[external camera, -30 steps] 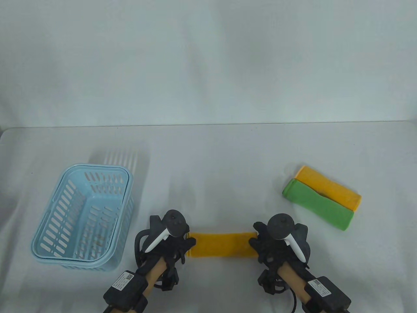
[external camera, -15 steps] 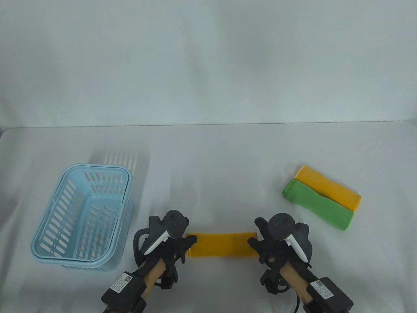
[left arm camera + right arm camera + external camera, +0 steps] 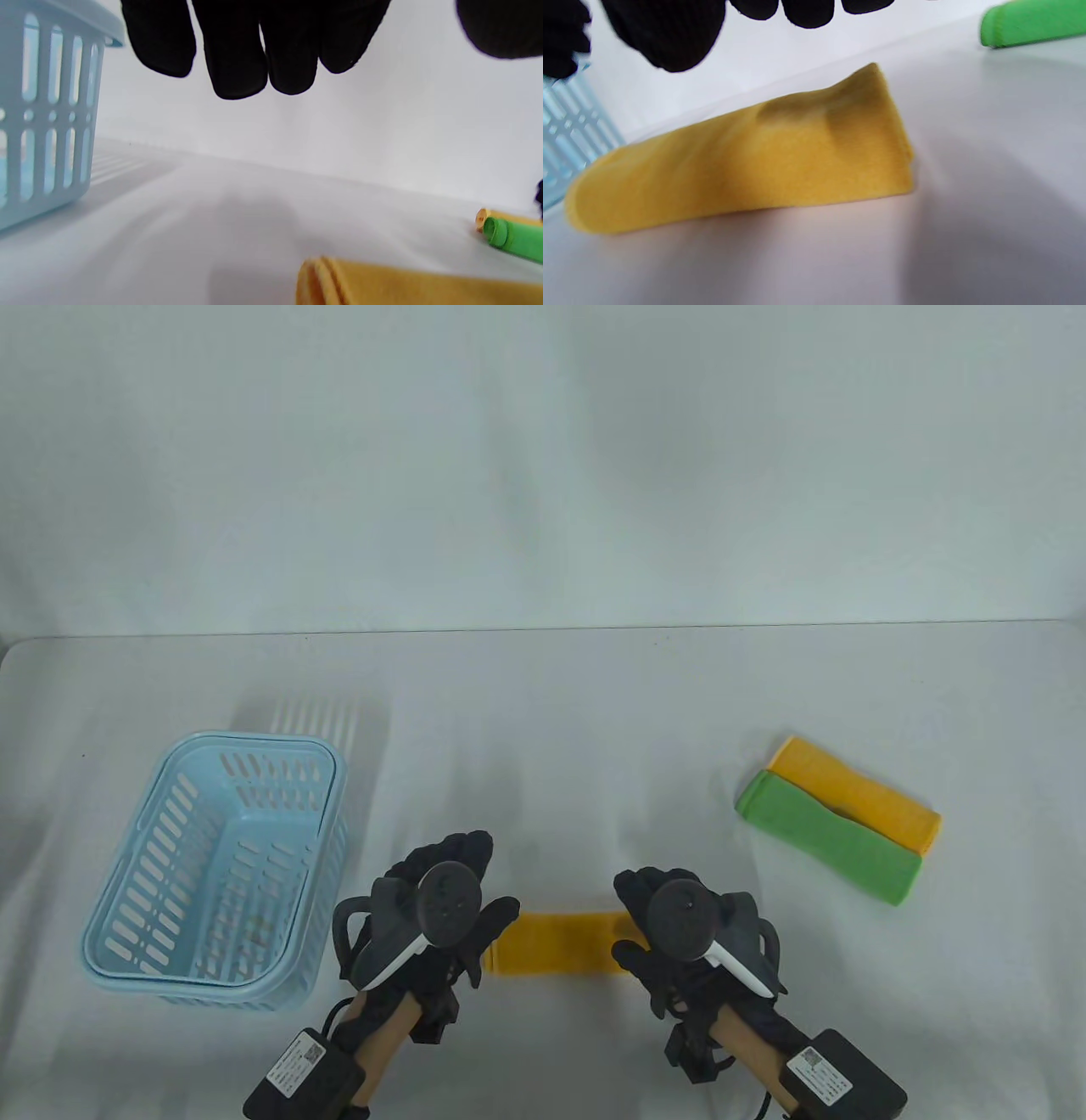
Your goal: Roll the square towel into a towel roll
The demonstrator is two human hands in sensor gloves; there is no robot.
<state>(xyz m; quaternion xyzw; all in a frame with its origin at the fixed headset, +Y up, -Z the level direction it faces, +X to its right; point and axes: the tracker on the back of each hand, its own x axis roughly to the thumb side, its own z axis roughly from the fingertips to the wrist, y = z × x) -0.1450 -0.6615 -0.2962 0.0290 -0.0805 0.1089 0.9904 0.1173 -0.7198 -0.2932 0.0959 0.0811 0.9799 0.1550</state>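
You wore black knit sensor gloves on your left hand (image 3: pixel 441 916) and right hand (image 3: pixel 679 937). A dark grey, round-headed tracker with a white handle sat strapped on each, and a black box with a white printed label was fastened at each wrist.

On the left of the counter (image 3: pixel 543 712) we see a pale blue slotted basket (image 3: pixel 153 899), standing upright and casting a striped shadow behind it. Well apart, on the right, we find two finished rolls lying side by side and touching: a green roll (image 3: pixel 827 840) nearer us and a yellow roll (image 3: pixel 857 791) just behind it.
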